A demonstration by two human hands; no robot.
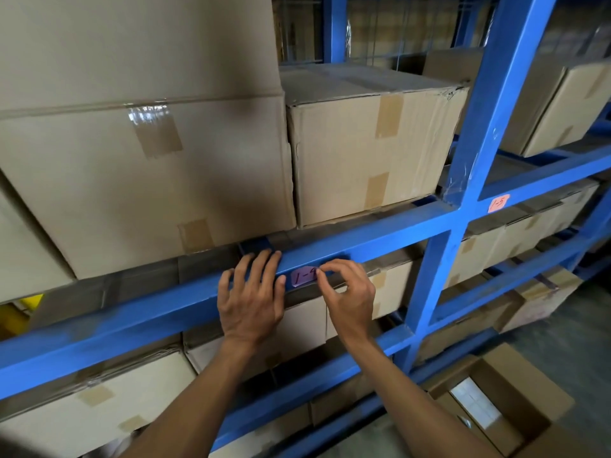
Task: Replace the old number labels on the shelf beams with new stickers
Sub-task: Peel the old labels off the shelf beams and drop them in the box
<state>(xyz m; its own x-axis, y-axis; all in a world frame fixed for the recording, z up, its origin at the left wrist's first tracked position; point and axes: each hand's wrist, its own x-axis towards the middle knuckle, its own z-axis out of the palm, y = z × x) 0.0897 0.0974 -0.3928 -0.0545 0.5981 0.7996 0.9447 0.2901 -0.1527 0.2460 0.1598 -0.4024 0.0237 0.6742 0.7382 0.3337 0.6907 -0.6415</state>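
right hand [347, 294] pinching purple label [303, 276] on blue shelf beam [165, 314], left hand [253, 294] flat beside it, cardboard boxes [145, 180] above

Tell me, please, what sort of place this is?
Probably a warehouse or stockroom: blue racking, taped boxes on the shelves, and number labels on the beams.

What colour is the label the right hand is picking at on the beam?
Purple, with red handwriting, on the label at the right hand's fingertips; the head view shows it.
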